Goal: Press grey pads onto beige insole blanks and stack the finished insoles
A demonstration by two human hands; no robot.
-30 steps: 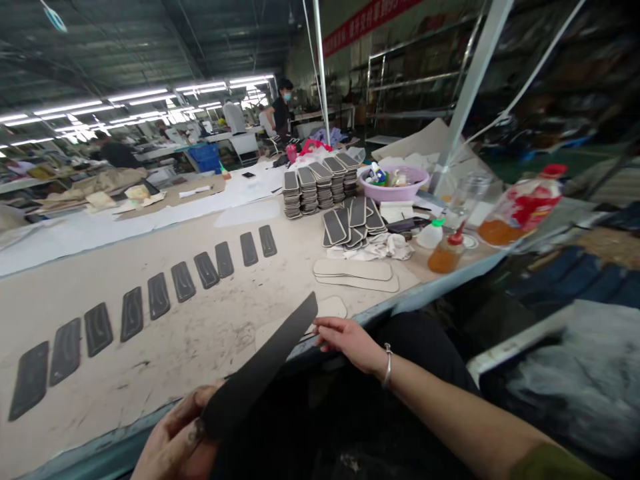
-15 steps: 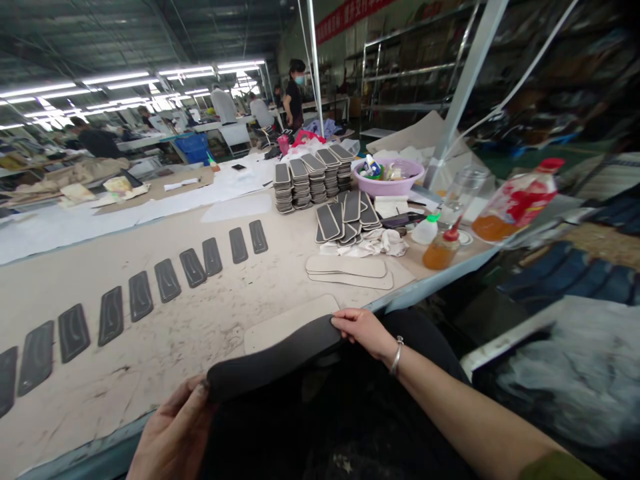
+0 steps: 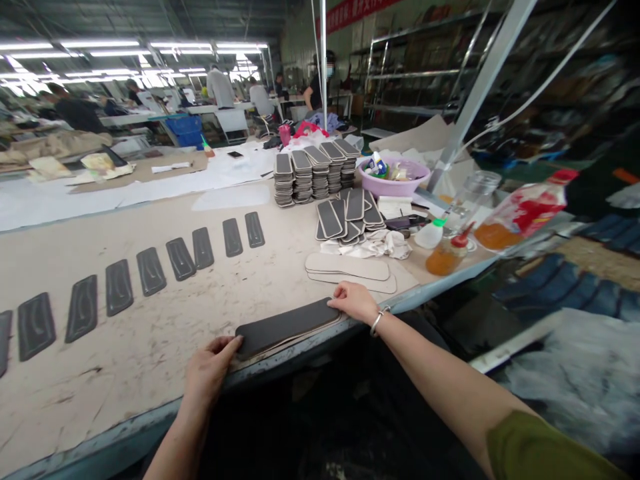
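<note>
A long dark strip [image 3: 287,325] with rounded ends lies along the table's near edge, over pale pieces whose edges show below it. My left hand [image 3: 213,363] pinches its left end between thumb and fingers. At the opposite end, my right hand [image 3: 354,301], with a bracelet at the wrist, pinches the corner. Just beyond the right hand rest a few pale long pieces [image 3: 347,267], stacked loosely. To the left, several smaller dark pads [image 3: 151,271] with shiny streaks are spread in a slanting row on the table [image 3: 165,360].
Neat stacks of dark pads with pale rims [image 3: 313,175] stand at the back, with a loose pile [image 3: 345,215] before them. A purple basin [image 3: 395,177], a bottle of amber liquid [image 3: 447,257] and a large red-capped jug [image 3: 525,213] are at the right. People work farther off.
Both hands have moved the dark strip from a bowed position in front of the table edge onto the pale piece, where it lies flatter. The view has shifted slightly.
</note>
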